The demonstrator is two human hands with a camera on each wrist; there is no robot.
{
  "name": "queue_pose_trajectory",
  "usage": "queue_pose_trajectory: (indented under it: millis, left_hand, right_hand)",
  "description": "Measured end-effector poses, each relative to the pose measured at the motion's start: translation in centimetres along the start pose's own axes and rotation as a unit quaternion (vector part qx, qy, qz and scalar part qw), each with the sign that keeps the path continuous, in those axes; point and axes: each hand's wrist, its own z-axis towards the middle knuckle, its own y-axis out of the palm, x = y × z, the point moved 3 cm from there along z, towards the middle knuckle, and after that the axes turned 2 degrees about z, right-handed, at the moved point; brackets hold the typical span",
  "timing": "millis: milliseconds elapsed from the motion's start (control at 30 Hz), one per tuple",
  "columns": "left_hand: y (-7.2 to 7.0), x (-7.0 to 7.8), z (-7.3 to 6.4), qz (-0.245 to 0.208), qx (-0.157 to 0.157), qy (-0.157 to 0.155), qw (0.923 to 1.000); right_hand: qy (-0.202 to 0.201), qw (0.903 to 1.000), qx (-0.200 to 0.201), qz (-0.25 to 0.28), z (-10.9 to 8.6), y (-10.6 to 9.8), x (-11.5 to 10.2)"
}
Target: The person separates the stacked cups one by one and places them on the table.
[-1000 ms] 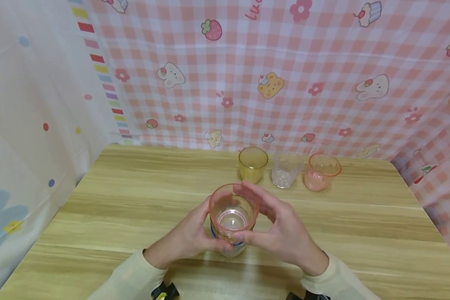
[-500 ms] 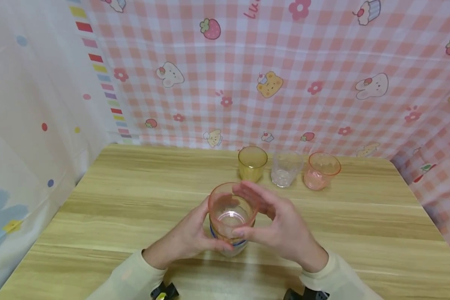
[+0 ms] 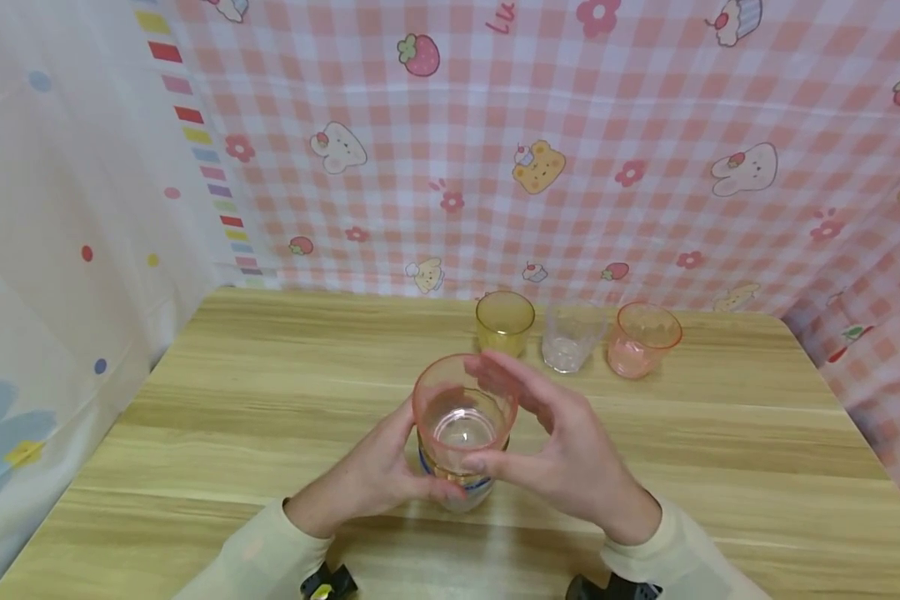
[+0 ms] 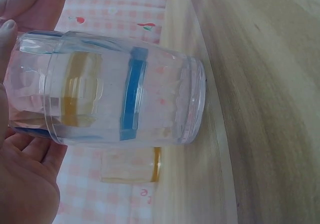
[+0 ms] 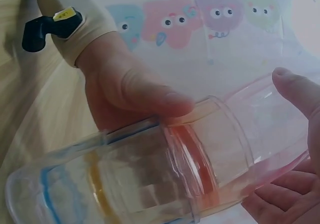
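Several see-through cups stand nested in a tower near the middle of the table. A pink cup [image 3: 438, 429] is topmost. Below it, yellow and blue bands show through the clear walls of the lower cups [image 4: 112, 94]. My left hand [image 3: 386, 471] grips the lower cups, its thumb across the front. My right hand [image 3: 562, 454] holds the pink cup between thumb and fingers. In the right wrist view much of the pink cup [image 5: 270, 129] stands out above the cup under it, its bottom still nested inside.
At the back of the wooden table [image 3: 307, 350] stand a yellow cup [image 3: 505, 329], a clear cup [image 3: 567, 350] and another pink cup [image 3: 637, 350] in a row. A pink checked cloth [image 3: 390, 192] hangs behind the table. A white cloth [image 3: 90, 200] hangs on the left.
The pink cup has risen a little with my right hand, its rim now higher over the lower cups. My left hand has stayed in place round them.
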Motion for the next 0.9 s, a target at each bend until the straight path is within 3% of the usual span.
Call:
queue_pose_trajectory:
  millis: [200,500,900]
  left_hand:
    - [-0.1,0.0,0.0,-0.001,-0.002,0.001,1.0000]
    - [0.0,-0.3,0.0,-0.010,-0.004,0.010,0.9999]
    - [0.1,-0.5,-0.1,-0.019,-0.007,-0.008,0.9998]
  right_hand:
    - [0.001,0.9999,0.002,0.015,0.3,-0.3,-0.5]
    - [-0.044,0.9987,0.014,0.022,0.6,-0.8,-0.8]
    - [-0.042,0.9986,0.024,0.024,1.2,-1.4,-1.6]
